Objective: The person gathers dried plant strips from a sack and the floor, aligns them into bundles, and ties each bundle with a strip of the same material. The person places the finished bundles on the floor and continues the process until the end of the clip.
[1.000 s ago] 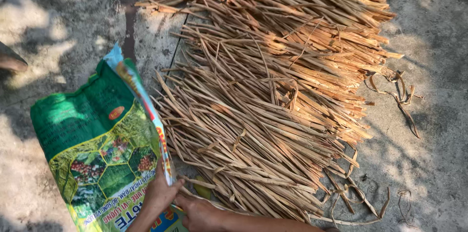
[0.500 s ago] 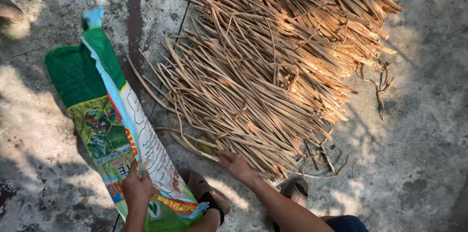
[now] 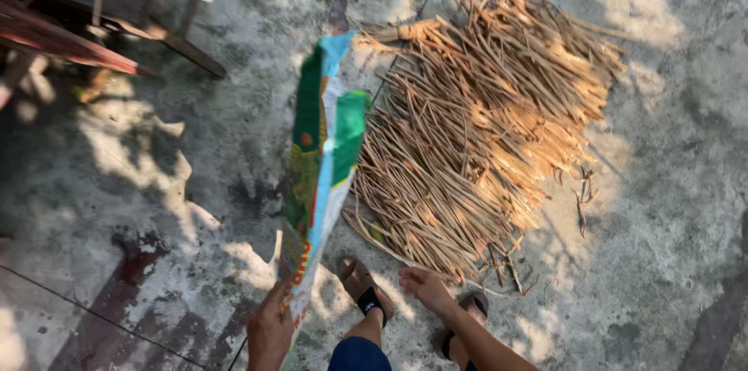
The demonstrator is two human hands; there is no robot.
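My left hand (image 3: 270, 330) grips the bottom end of a green, white and blue woven sack (image 3: 321, 154), which is lifted off the ground and hangs folded on edge. My right hand (image 3: 425, 288) is free, fingers spread, just below the near edge of a wide pile of dry brown stalks (image 3: 477, 129) spread on the concrete. The sack's upper end reaches the pile's left side. My two sandalled feet (image 3: 363, 287) stand between the hands, below the pile.
Stained concrete ground with patches of sun and shadow all around. Dark wooden furniture legs and planks (image 3: 93, 24) stand at the upper left. A few loose stalks (image 3: 580, 192) lie to the right of the pile.
The sack has been lifted from lying flat on the ground to hanging folded on edge. My right hand has come off the stalks. The view has pulled back and shifted left.
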